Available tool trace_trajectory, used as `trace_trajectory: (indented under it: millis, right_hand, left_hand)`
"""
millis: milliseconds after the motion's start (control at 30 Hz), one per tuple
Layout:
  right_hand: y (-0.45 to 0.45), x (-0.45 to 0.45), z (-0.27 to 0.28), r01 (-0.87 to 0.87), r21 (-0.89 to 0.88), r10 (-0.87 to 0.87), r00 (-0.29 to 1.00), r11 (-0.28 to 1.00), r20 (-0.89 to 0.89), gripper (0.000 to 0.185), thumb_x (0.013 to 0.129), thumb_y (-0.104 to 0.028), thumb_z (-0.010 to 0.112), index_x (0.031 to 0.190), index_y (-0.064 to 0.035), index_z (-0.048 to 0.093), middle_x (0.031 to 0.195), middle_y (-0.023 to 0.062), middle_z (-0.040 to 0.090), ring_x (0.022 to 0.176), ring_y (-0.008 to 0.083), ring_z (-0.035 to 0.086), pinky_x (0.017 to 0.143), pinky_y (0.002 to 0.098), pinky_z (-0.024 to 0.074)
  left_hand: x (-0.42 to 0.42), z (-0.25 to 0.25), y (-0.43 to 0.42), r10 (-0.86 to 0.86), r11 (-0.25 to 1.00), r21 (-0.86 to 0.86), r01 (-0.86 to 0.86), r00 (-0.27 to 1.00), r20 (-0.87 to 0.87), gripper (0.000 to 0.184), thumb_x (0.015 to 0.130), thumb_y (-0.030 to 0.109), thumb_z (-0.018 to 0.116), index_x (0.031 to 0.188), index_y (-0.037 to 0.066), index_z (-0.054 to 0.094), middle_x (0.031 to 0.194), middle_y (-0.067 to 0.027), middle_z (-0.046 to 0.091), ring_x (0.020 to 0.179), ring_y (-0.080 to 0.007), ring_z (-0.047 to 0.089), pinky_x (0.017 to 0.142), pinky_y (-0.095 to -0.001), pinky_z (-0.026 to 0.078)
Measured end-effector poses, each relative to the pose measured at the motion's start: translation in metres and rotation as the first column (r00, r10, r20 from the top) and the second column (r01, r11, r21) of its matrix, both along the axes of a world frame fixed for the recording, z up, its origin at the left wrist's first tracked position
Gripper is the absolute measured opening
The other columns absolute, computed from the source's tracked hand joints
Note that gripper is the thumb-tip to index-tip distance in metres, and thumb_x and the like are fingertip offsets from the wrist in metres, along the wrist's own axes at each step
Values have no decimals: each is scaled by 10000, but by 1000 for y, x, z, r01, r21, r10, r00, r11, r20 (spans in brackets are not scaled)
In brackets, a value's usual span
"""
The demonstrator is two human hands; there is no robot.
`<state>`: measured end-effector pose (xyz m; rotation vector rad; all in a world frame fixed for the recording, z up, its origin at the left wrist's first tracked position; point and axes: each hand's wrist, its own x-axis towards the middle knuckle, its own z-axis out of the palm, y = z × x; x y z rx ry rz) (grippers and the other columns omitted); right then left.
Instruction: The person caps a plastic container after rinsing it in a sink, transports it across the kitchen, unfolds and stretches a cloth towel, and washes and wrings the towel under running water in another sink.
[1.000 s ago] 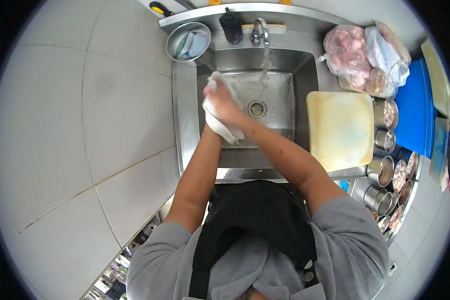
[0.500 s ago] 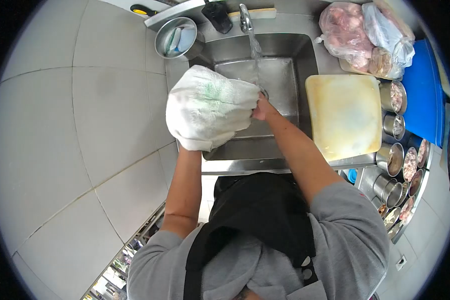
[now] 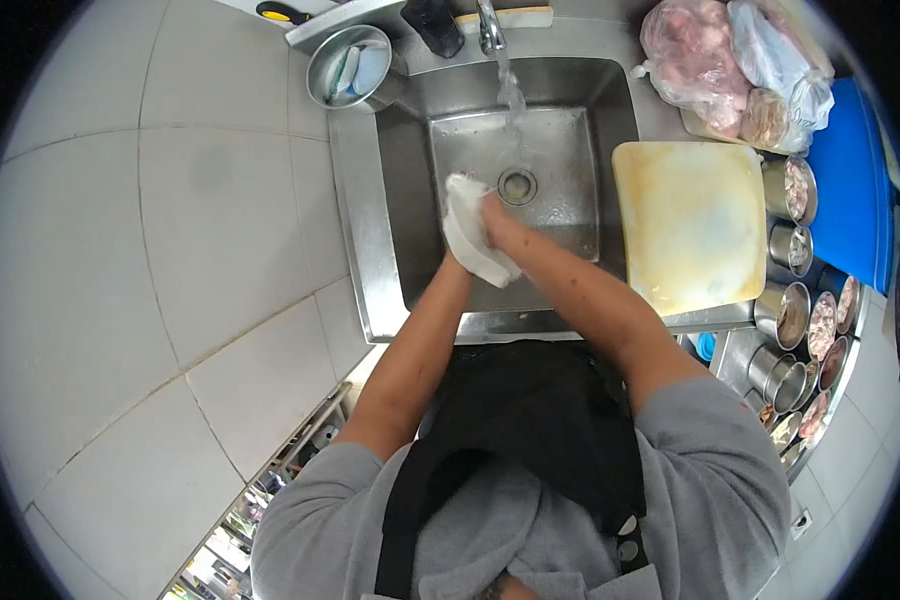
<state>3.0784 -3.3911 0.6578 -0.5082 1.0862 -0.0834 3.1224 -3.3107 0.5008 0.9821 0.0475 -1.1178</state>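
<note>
A white cloth is bunched up between my two hands, low over the steel sink. My right hand presses and grips it from the right, its fingers partly blurred. From the lower left my left hand is in the cloth, which covers most of its fingers. Beyond the hands, water runs from the faucet into the basin near the round drain. The cloth is apart from the stream.
A stained cutting board lies right of the sink. Behind it are plastic bags of meat and a blue bin. Several metal pots line the right side. A metal pot with sponges stands at the back left by a dark container.
The cloth, spread wide over the sink's left side before, is now gathered into a small bundle. Both hands have moved together toward the front middle of the basin, uncovering the drain.
</note>
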Motion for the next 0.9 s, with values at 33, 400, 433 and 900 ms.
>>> trace_trajectory:
  millis: [33,400,433,900]
  right_hand:
    - [37,17,-13,76,-368,-83,997,927,-2,489,971,-454,519,1118,-10,662,1090,157,670,1086,299,609,954,442,461]
    - [-72,-17,-160,-78,31,71,979,996,191,589,1004,-517,479,1273,-2,578,1237,152,630,1139,290,599,904,514,495]
    - [-72,-20,-162,-48,-16,50,974,999,220,596,999,-536,488,1247,-5,597,1221,145,643,1126,288,611,874,530,509]
    - [21,8,-83,-301,-332,285,954,894,-96,797,962,-654,450,1251,81,563,1041,244,686,969,381,681,892,495,524]
  left_hand:
    - [15,-10,5,-27,997,73,33,996,-86,294,1030,420,487,1155,158,533,1033,-53,557,847,-175,557,756,-341,508]
    - [1,166,8,-277,960,159,232,679,680,281,994,212,519,1234,66,523,1105,-48,613,1037,-215,599,990,-387,450]
    - [5,193,11,-291,950,134,281,649,703,263,987,178,525,1223,62,534,1067,-37,629,1024,-217,609,1010,-395,446]
    - [3,45,-5,-8,997,80,6,1000,23,513,1021,547,440,1258,116,587,1095,-7,618,964,-182,585,836,-335,487]
